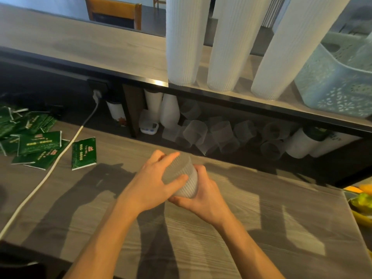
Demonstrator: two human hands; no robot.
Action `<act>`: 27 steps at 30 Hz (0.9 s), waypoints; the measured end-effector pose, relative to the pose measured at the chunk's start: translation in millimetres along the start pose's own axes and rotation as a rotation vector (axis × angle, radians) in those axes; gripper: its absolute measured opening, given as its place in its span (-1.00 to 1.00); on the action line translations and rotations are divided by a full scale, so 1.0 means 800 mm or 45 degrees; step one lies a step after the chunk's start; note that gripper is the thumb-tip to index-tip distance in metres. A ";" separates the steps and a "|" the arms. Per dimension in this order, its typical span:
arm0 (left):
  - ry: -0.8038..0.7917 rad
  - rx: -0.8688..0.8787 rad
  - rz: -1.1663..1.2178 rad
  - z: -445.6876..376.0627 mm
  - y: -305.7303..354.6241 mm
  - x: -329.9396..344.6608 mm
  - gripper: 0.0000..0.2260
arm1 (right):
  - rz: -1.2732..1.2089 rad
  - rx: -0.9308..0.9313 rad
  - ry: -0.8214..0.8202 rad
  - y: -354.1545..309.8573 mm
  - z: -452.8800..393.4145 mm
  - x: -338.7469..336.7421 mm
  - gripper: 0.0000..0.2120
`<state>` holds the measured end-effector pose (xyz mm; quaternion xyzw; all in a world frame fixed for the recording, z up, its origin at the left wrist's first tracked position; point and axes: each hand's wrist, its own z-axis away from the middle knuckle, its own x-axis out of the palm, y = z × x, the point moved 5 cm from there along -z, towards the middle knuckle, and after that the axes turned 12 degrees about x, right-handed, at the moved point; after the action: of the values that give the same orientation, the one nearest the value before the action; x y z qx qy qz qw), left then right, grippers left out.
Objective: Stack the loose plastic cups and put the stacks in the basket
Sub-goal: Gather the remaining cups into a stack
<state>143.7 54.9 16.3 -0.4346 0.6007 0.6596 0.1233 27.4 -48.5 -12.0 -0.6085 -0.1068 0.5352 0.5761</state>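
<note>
A short stack of translucent plastic cups lies tilted between both hands above the wooden counter. My left hand grips its upper side, thumb over the front. My right hand holds its lower end from beneath. Several loose clear cups lie on their sides under the raised shelf behind the hands. A pale green perforated basket stands on the shelf at the upper right. Three tall white cup stacks rise from the shelf beside the basket.
Green sachets are scattered at the left, crossed by a white cable running to a wall plug. More white cup stacks and a small scale sit under the shelf. A tray of yellow-green items is at the right edge.
</note>
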 end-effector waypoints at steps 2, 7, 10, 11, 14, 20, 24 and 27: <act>-0.077 -0.010 0.022 -0.002 -0.003 0.009 -0.20 | -0.010 -0.010 -0.002 -0.002 -0.004 0.004 -0.25; -0.223 -0.103 0.373 -0.013 -0.020 0.028 -0.12 | 0.022 -0.001 0.010 0.003 -0.021 0.007 -0.23; 0.072 -0.146 0.481 -0.044 -0.055 0.010 -0.21 | 0.048 0.058 0.049 0.009 -0.033 0.008 -0.20; 0.211 -0.170 0.423 -0.056 -0.071 -0.001 -0.28 | 0.054 0.075 0.061 0.011 -0.037 0.008 -0.19; 0.343 -0.184 -0.081 -0.095 -0.116 -0.031 -0.46 | 0.078 0.110 0.073 0.013 -0.048 0.004 -0.17; -0.010 -0.264 -0.827 -0.172 -0.158 -0.059 -0.60 | 0.103 0.173 0.085 0.011 -0.068 0.000 -0.15; -0.147 -0.197 -0.919 -0.209 -0.184 -0.052 -0.29 | 0.090 0.189 0.064 0.010 -0.074 0.007 -0.20; -0.232 -0.261 -1.027 -0.225 -0.201 -0.050 -0.34 | 0.091 0.208 0.061 0.013 -0.076 0.008 -0.24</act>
<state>354.3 -53.1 -47.4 -0.5846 0.3005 0.6506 0.3803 71.9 -82.8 -38.4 -0.5756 -0.0273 0.5478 0.6066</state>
